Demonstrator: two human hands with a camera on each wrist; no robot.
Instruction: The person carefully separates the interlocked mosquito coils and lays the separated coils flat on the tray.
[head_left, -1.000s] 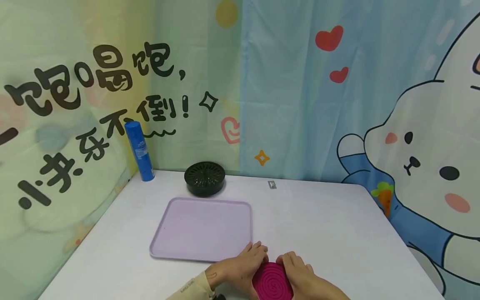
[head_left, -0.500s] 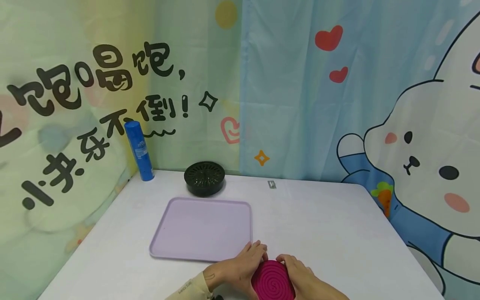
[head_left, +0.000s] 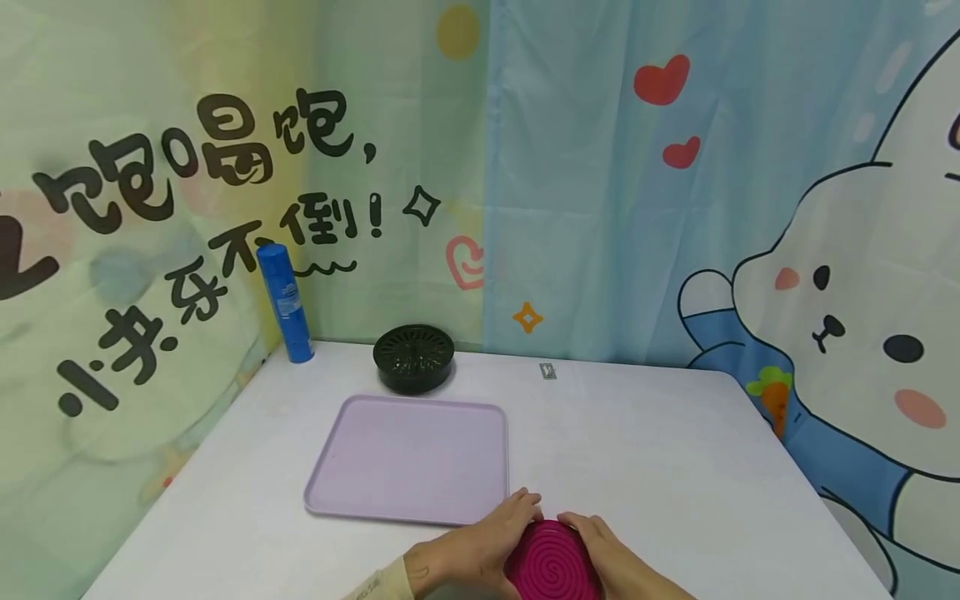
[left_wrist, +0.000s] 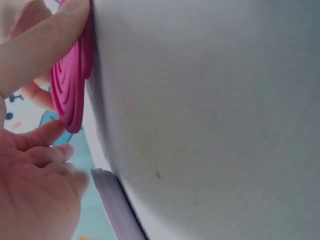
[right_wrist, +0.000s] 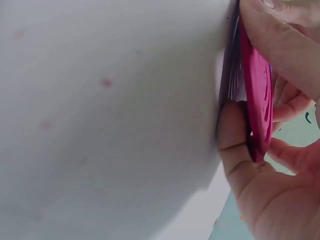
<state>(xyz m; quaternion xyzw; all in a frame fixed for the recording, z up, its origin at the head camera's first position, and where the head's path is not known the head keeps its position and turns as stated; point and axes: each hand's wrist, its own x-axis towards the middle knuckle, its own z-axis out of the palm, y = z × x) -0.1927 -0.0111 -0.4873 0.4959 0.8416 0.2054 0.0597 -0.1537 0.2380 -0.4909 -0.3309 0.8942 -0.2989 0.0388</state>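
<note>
A magenta mosquito coil (head_left: 555, 567), round with a spiral pattern, lies between both hands at the near edge of the head view. My left hand (head_left: 483, 546) grips its left side, thumb on the near edge and fingertips at the far edge. The right hand (head_left: 618, 558) holds the opposite side. In the left wrist view, the coil (left_wrist: 69, 95) shows more than one layer. The right wrist view has the coil (right_wrist: 260, 95) nearly edge-on, raised off the table at this side, with a finger (right_wrist: 234, 127) reaching under it.
Just beyond the left hand lies a lilac tray (head_left: 412, 458). Behind it stands a black round slotted container (head_left: 414, 358). A blue cylindrical can (head_left: 287, 304) stands at the back left corner, and a small metal piece (head_left: 548, 371) lies near the back edge.
The head view has shifted slightly. Both hands keep hold of the coil. The right hand's lower fingers, visible earlier beside its knuckles, have dropped from sight.
</note>
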